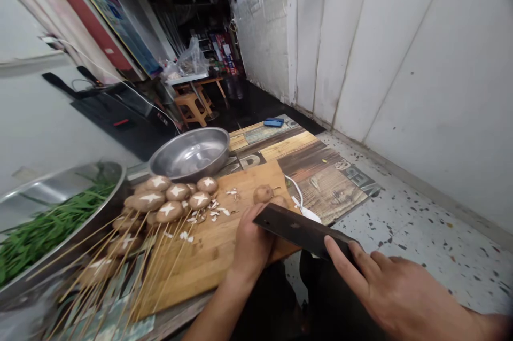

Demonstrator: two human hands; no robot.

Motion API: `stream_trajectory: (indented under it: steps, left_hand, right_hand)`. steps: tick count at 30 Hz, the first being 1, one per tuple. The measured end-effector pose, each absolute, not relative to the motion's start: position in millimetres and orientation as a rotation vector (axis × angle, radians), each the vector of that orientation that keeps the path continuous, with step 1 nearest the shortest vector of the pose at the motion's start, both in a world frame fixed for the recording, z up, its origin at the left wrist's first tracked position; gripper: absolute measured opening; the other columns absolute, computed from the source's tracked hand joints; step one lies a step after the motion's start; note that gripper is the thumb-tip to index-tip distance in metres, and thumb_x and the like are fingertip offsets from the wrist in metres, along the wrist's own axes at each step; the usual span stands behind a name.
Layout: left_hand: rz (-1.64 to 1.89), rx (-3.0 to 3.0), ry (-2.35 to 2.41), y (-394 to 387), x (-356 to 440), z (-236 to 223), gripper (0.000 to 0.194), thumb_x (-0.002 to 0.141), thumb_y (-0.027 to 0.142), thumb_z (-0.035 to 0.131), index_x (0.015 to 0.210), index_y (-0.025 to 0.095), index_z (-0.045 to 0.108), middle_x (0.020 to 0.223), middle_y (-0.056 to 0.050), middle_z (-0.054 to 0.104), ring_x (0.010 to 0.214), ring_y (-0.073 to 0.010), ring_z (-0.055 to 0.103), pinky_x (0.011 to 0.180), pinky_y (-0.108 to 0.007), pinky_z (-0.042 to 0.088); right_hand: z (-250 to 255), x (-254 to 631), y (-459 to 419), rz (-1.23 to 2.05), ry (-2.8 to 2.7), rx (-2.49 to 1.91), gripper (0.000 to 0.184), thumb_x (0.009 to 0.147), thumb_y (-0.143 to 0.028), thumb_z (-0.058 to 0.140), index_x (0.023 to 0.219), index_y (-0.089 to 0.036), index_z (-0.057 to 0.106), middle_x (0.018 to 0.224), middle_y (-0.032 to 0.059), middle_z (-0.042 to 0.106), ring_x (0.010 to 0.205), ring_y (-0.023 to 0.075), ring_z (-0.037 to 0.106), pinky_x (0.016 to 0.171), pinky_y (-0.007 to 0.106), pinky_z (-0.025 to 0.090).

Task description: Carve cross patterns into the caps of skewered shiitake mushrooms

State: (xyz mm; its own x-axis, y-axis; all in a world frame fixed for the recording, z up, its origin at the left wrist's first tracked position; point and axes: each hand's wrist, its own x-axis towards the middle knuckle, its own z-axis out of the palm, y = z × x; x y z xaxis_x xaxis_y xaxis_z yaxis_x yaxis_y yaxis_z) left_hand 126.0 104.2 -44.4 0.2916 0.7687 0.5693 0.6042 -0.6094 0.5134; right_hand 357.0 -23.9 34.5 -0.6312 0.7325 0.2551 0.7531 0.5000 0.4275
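My right hand [385, 277] grips a dark cleaver [296, 226], its index finger laid along the blade. Just left of the blade, my left hand [252, 237] is closed over the near right edge of a wooden cutting board [216, 261]. The blade covers its fingertips, so what they hold is hidden. Beyond that hand, plain brown mushrooms [263, 194] sit on the board, partly behind the blade. On the board's left side, several skewered mushrooms [168, 211] with white star-shaped cuts are piled up. Small white mushroom trimmings [218, 210] lie beside them.
A metal basin [190, 154] stands behind the board. At left is a large metal bowl [120, 170] of green leaves [60, 218]. Bamboo skewers [156, 271] stick out toward me. A white power strip [310, 215] and a blue object [273, 122] lie on the table [328, 186].
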Motion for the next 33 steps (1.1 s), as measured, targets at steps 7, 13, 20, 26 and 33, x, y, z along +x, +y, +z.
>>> stream_trajectory:
  steps: [7, 13, 20, 26, 33]
  left_hand:
    - [1.228, 2.342, 1.260, 101.3, 126.2, -38.4, 0.011, 0.093, 0.026, 0.058, 0.092, 0.020, 0.068, 0.090, -0.003, 0.071, 0.083, -0.0203, 0.064, 0.074, -0.033, 0.051]
    - [1.245, 2.267, 1.224, 99.1, 126.7, -36.5, 0.009, 0.090, 0.021, 0.059, 0.088, 0.022, 0.067, 0.085, -0.002, 0.070, 0.081, -0.0189, 0.065, 0.073, -0.031, 0.052]
    - [1.299, 2.215, 1.192, 100.2, 128.0, -34.5, 0.013, 0.091, 0.024, 0.057, 0.086, 0.021, 0.068, 0.086, -0.002, 0.073, 0.080, -0.0190, 0.068, 0.073, -0.031, 0.056]
    - [1.315, 2.226, 1.241, 106.1, 124.2, -43.9, 0.011, 0.090, 0.023, 0.058, 0.085, 0.022, 0.068, 0.085, -0.002, 0.075, 0.079, -0.0201, 0.070, 0.077, -0.032, 0.058]
    - [1.219, 2.414, 1.295, 106.6, 124.2, -45.8, 0.016, 0.092, 0.030, 0.063, 0.099, 0.018, 0.070, 0.096, -0.009, 0.074, 0.085, -0.0221, 0.070, 0.080, -0.035, 0.057]
  right_hand:
    - [27.3, 355.1, -22.8, -0.812, -2.688, -1.405, 0.073, 0.061, -0.001, 0.050, 0.134, -0.008, 0.053, 0.087, 0.0174, 0.078, 0.041, 0.0214, 0.060, 0.031, 0.030, 0.041]
    - [29.1, 350.8, -24.3, -0.851, -2.702, -1.396, 0.068, 0.064, -0.006, 0.051, 0.131, -0.009, 0.061, 0.089, 0.0252, 0.077, 0.042, 0.0255, 0.061, 0.030, 0.032, 0.043]
    - [34.9, 328.5, -19.3, -0.977, -2.659, -1.479, 0.066, 0.066, -0.013, 0.056, 0.130, -0.016, 0.067, 0.084, 0.0297, 0.076, 0.037, 0.0244, 0.057, 0.029, 0.029, 0.040]
    - [41.5, 316.2, -13.7, -1.043, -2.666, -1.547, 0.073, 0.065, -0.007, 0.057, 0.137, -0.020, 0.062, 0.072, 0.0197, 0.075, 0.033, 0.0205, 0.053, 0.031, 0.025, 0.031]
    - [63.6, 371.6, -2.6, -0.085, -2.489, -1.544, 0.068, 0.079, -0.008, 0.043, 0.147, -0.010, 0.047, 0.049, 0.0000, 0.062, 0.035, 0.0185, 0.052, 0.036, 0.028, 0.032]
